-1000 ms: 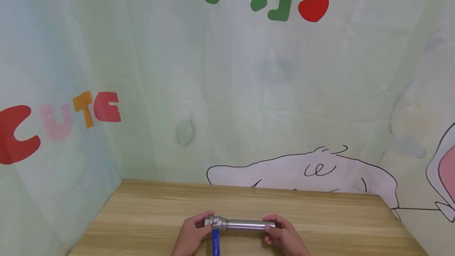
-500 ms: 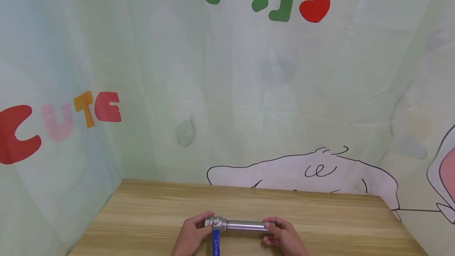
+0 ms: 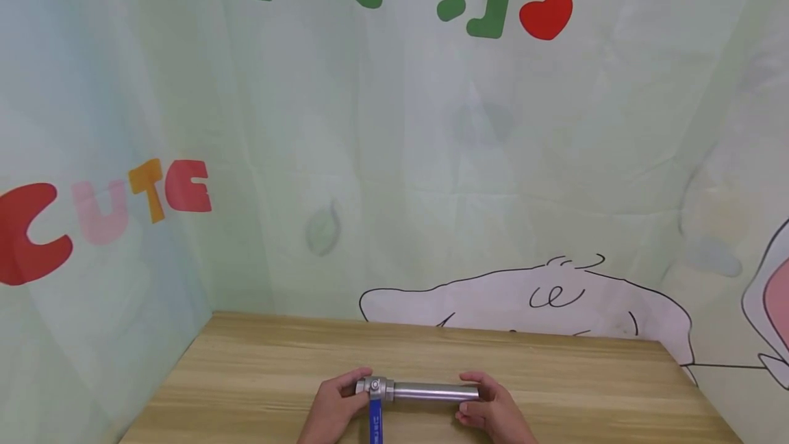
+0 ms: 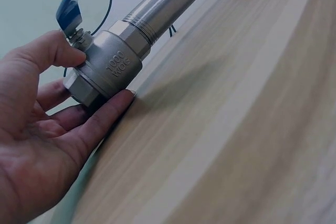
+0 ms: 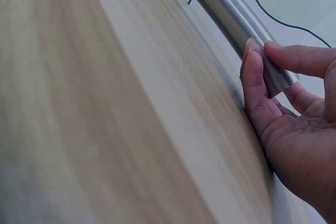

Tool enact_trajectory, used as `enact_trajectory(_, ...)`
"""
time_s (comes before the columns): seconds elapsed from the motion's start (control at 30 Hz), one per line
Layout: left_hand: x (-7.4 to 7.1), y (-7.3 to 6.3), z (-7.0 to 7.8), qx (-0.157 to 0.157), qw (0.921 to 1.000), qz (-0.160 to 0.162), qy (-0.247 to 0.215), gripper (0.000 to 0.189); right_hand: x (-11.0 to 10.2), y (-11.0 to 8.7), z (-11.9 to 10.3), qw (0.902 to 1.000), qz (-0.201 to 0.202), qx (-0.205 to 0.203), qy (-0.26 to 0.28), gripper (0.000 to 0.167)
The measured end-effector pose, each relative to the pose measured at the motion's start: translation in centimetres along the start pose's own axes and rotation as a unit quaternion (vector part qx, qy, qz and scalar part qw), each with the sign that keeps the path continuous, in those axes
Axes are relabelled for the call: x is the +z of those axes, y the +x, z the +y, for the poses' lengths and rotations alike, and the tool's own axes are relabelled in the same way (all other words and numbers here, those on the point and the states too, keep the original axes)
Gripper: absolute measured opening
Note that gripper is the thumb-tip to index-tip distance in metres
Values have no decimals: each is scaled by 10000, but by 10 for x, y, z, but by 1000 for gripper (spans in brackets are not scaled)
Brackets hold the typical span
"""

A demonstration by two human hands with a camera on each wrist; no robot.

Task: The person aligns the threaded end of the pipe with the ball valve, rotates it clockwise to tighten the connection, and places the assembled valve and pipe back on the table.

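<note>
Steel pipe (image 3: 431,392) sits in ball valve (image 4: 111,65), threads (image 4: 140,26) exposed, tightening perhaps unfinished; left hand (image 3: 330,408) grips valve, right hand (image 3: 494,411) curls round pipe.

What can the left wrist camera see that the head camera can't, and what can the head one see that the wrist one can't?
Only the left wrist view shows the raised writing, "1000 WOG", and the screw threads where the pipe meets the valve.

Only the head view shows the colourful word CUTE and the red heart on the backdrop.

Both show the left hand holding the valve, its blue handle, the pipe and the wooden table.
</note>
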State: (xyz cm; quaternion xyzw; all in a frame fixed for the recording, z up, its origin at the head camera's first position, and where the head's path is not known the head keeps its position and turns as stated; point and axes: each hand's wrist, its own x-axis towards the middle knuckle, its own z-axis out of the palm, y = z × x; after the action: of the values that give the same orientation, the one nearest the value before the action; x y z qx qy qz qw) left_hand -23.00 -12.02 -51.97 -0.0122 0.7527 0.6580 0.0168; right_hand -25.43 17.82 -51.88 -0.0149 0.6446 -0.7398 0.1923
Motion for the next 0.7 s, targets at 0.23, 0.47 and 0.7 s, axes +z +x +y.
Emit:
enact_trajectory(0.23,1,-1,1,-118,9999,31,-6,47,0,-2,-2,9998,117,139,-110,39)
enact_trajectory(0.47,1,-1,1,-45,10000,50,37,48,1,-1,-2,9996,46,146,-223,39)
enact_trajectory(0.7,1,-2,3,-3,9999,57,110,48,2,-1,-3,9995,19,205,-258,37)
